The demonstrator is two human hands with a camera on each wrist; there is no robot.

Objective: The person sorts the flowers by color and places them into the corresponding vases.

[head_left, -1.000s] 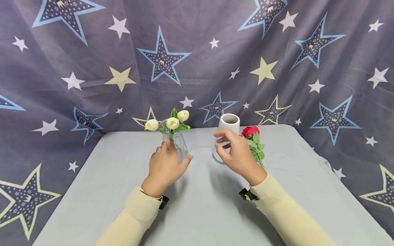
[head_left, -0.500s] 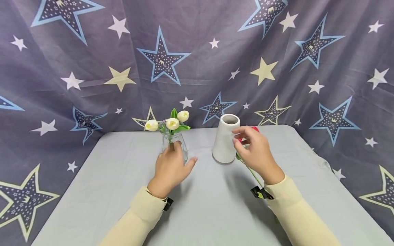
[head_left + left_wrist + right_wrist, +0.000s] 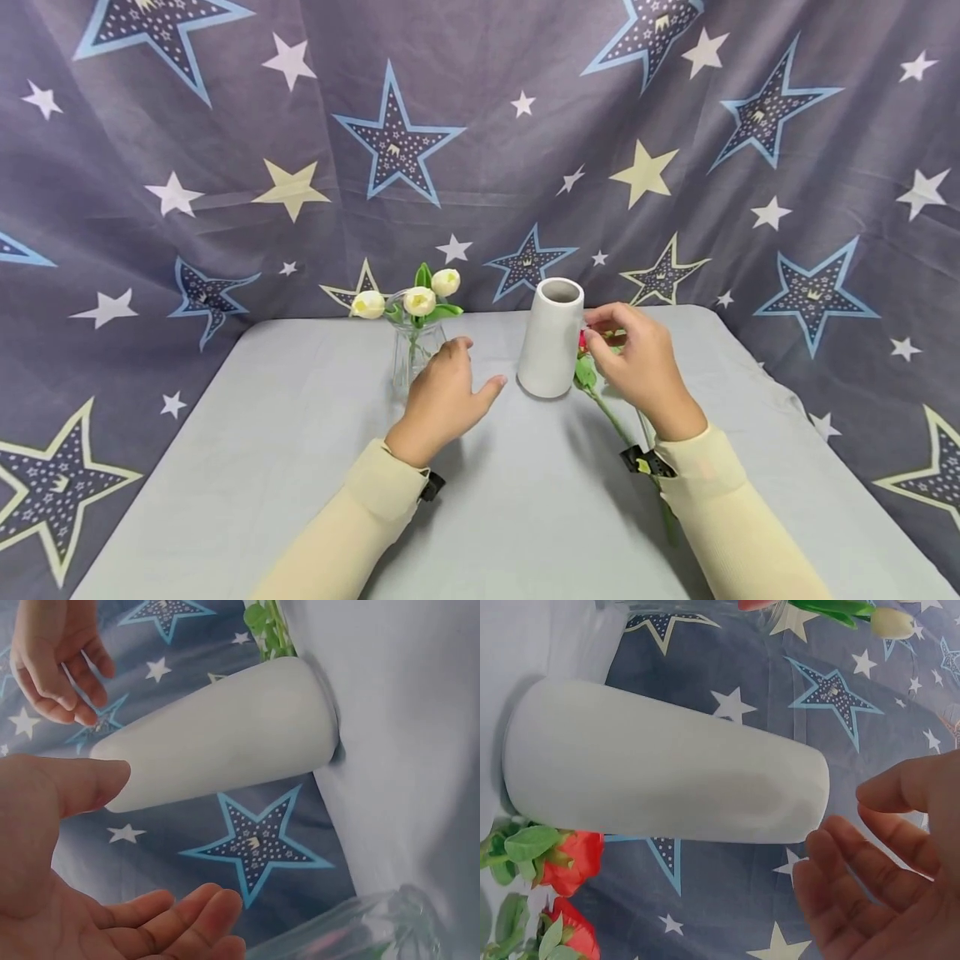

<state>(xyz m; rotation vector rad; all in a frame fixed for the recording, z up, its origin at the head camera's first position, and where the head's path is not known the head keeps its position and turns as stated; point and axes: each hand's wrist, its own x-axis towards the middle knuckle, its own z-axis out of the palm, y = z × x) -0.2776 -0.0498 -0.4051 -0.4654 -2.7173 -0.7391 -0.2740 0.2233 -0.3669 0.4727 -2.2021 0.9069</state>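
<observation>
A tapered white vase [image 3: 551, 350] stands upright on the table. My right hand [image 3: 641, 367] is just to its right, fingers loosely bent; in the right wrist view the fingertips [image 3: 817, 840] are near the vase's narrow top, with nothing between them and the thumb. My left hand [image 3: 446, 400], thumb spread wide, hovers between the white vase and a clear glass vase [image 3: 401, 367]. Cream tulips [image 3: 418, 302] stand in the glass vase. Red roses [image 3: 574, 862] with green stems lie beside the white vase, partly hidden by my right hand in the head view.
Grey cloth covers the table [image 3: 300, 467]. A dark star-patterned curtain [image 3: 480, 150] hangs right behind it, with both vases standing toward that back edge. One rose stem [image 3: 611, 421] runs toward the front, under my right wrist.
My right hand has moved rightward from in front of the white vase to its right side, over the roses. My left hand has shifted right, away from the glass vase. Both vases stay put.
</observation>
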